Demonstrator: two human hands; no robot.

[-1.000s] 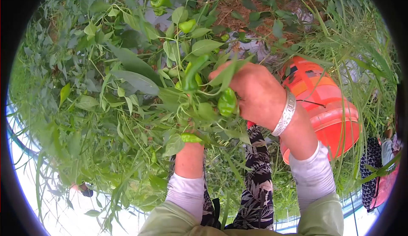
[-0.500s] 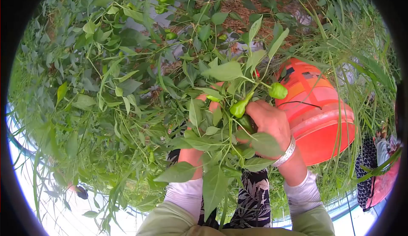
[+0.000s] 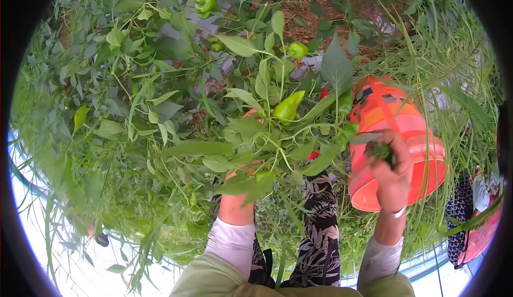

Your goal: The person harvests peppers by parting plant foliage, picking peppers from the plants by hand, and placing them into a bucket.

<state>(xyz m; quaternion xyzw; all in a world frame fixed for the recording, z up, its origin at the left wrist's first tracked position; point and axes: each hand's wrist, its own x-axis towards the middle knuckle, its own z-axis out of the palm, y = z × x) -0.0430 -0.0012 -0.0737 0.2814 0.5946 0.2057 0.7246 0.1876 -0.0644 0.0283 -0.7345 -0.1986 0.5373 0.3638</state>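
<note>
- R hand point(image 3: 393, 171): raised on R side, in front of orange bucket point(image 3: 377, 112); fingers curled round dark green pepper point(image 3: 381, 153), gripping it. Contact btwn hand & bucket: can't tell.
- Dark green pepper: in R fingers, partly covered by them, w/ bucket behind.
- L hand point(image 3: 239, 172): amid foliage, mostly hidden by leaves; finger state can't be told.
- Leafy branch point(image 3: 248, 128): in front of L hand, spreading up & to R; bears pale green pepper point(image 3: 288, 107), pointed, nr centre, & rounder green pepper point(image 3: 297, 50) above it.
- Blocky green pepper point(image 3: 205, 5): hangs upper L of centre, well apart from both hands.
- Bucket: on R amid tall grass point(image 3: 465, 104), wide end toward person.
- Wristband point(image 3: 398, 212): pale, on R wrist.
- Sleeves: white cuffs point(image 3: 232, 238), green above.
- Trousers point(image 3: 323, 233): black w/ pale leaf print, btwn forearms.
- Pink cloth point(image 3: 483, 233): far R edge, nr dark patterned fabric point(image 3: 458, 217).
</note>
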